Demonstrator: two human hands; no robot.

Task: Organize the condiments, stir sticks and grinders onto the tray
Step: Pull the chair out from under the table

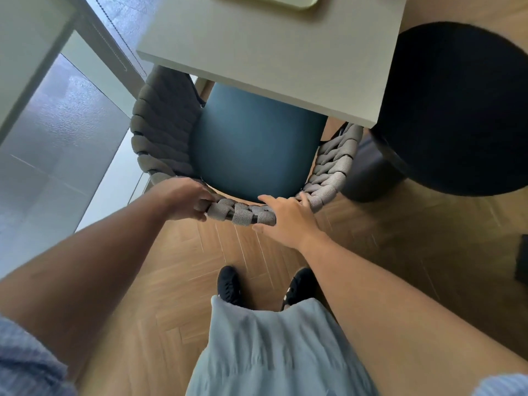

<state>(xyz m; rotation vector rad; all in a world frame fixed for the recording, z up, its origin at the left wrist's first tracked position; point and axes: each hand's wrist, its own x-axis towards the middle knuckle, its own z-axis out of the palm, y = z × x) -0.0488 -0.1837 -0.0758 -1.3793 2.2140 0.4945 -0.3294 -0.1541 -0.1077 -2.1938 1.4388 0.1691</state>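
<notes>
The woven grey rope back of a blue-seated chair (251, 144) is gripped by the left hand (183, 200) and right hand (288, 221), while the pale green tray (274, 1) lies at the desk's (285, 58) far edge.

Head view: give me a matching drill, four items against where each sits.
Things:
1. pale green tray
2. blue chair seat
3. left hand
4. round black stool

Places:
A. partly tucked under the table
B. on the woven chair back, beside the right hand
C. on the tabletop at the frame's top edge
D. on the floor, right of the table

Pairs: 1-C, 2-A, 3-B, 4-D
</notes>
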